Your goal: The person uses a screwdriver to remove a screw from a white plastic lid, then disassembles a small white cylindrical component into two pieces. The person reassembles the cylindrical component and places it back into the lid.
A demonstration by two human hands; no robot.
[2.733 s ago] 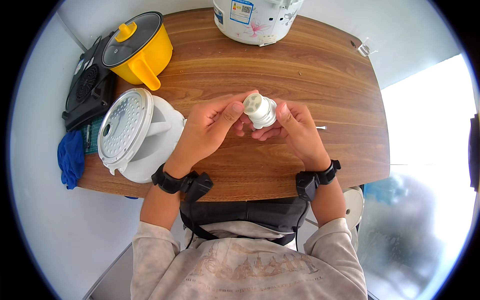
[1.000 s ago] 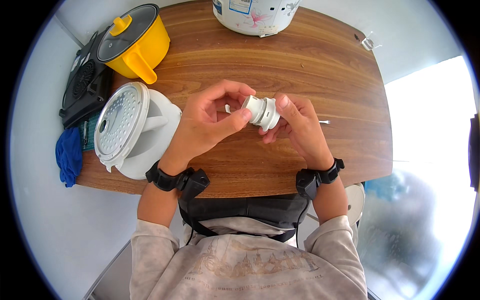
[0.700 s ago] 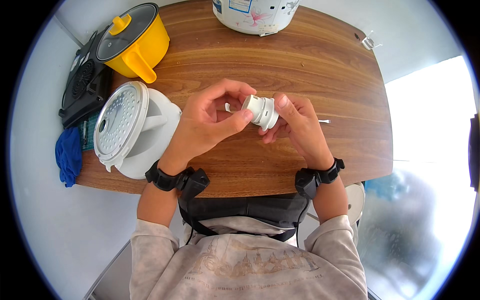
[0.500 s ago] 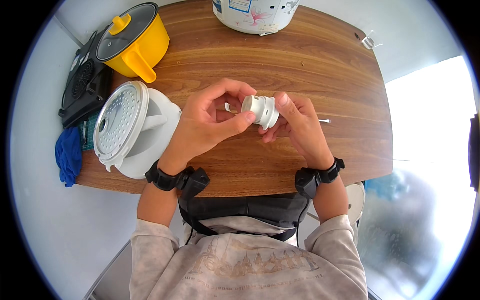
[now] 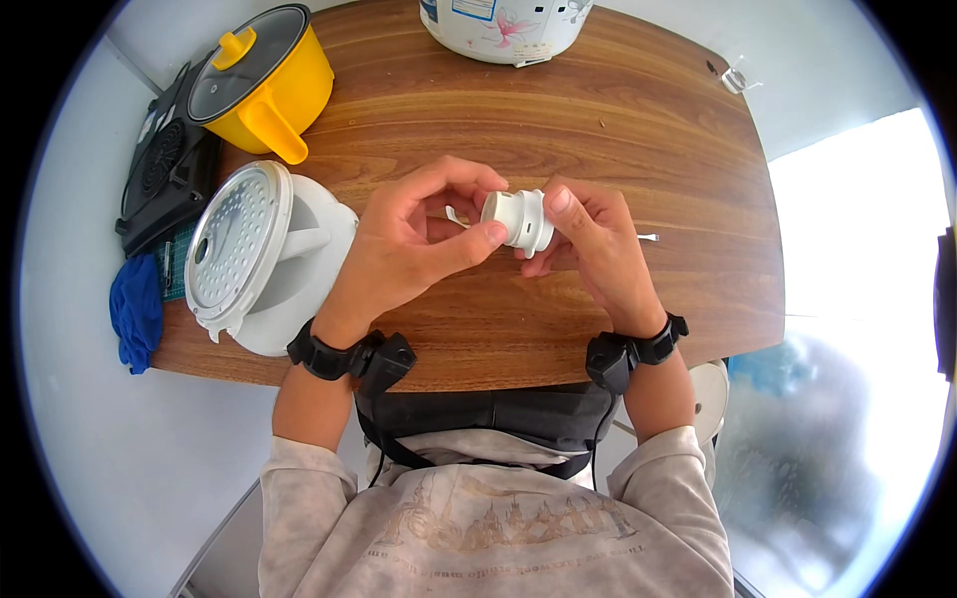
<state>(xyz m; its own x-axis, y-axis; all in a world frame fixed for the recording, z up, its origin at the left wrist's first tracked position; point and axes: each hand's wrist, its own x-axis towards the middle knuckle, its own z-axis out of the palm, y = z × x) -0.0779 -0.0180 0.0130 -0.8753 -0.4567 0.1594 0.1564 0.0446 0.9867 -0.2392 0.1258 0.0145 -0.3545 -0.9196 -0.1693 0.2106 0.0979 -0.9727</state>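
Note:
Over the middle of the table I hold a small white plastic cylinder (image 5: 526, 221) with a raised collar and slots, perhaps a valve cap. My left hand (image 5: 414, 229) has its thumb and fingers curled around the piece's left end. At the other end, my right hand (image 5: 590, 237) pinches it, thumb on top and fingers beneath. A slim whitish strip (image 5: 454, 215) shows behind the left fingers; I cannot make out what it is. From behind my right hand sticks out the flat metal tip (image 5: 649, 237) of a thin tool, the rest of it hidden.
Left of my left forearm, a white appliance lid (image 5: 317, 242) carries a perforated disc (image 5: 235, 242). Behind it are a yellow pot (image 5: 289, 95) with a glass lid and a black appliance (image 5: 164, 164). Blue cloth (image 5: 137, 309) hangs at the left edge. A white cooker (image 5: 506, 32) stands at the back.
The white cylinder has turned slightly between my fingers, and its collar now faces a little differently. Both hands stay in almost the same place.

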